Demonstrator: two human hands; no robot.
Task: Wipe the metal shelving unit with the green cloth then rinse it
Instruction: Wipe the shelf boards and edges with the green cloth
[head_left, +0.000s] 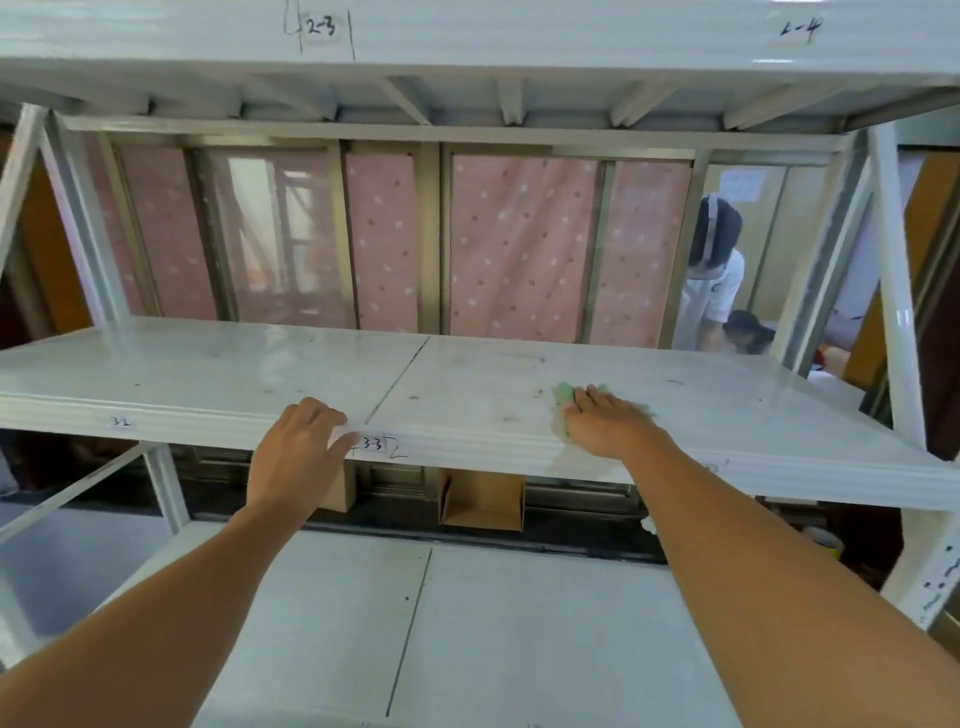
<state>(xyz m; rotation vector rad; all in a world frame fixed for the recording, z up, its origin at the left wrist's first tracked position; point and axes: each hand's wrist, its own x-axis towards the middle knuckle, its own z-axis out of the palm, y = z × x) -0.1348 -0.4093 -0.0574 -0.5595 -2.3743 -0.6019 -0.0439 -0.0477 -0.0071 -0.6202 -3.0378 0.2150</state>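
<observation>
Right hand (602, 423) is flat, fingers straight, pressing the green cloth (562, 393) down on the middle shelf of the metal shelving unit (208, 374), right of the seam. Left hand (301, 441) grips that shelf's front lip, thumb touching the 3-3 label (372, 444). My worry: nothing pinches the cloth, so a fast swipe could bunch it or leave it behind, and a damp pass could peel that label. Count: one cloth, two hands, three shelf levels, four handwritten labels.
</observation>
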